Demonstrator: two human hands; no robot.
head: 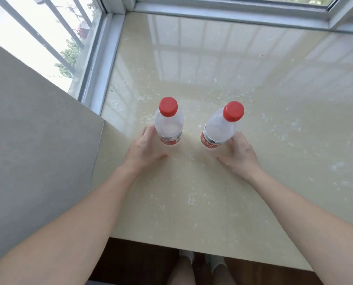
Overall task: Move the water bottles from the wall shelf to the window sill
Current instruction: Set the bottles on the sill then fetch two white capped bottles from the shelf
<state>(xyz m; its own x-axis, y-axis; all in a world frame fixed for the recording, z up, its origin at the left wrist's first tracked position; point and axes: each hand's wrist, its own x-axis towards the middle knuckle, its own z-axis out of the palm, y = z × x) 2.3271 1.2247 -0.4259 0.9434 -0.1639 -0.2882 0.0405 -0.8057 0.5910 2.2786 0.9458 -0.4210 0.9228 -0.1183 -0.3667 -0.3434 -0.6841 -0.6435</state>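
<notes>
Two clear water bottles with red caps and red labels stand upright on the cream stone window sill [253, 120]. The left bottle [168, 124] is near the grey wall; the right bottle [220, 128] stands a short way to its right. My left hand [142, 149] sits at the left bottle's left side, fingertips at its base and thumb spread away from it. My right hand [240, 153] is at the right bottle's right side, fingers close to the label and thumb held apart. Neither hand closes around a bottle.
A grey wall slab [38, 140] borders the sill on the left. Aluminium window frames [101, 64] run along the left and far sides. The sill's front edge [192, 246] is near me, with dark wood floor and my feet below.
</notes>
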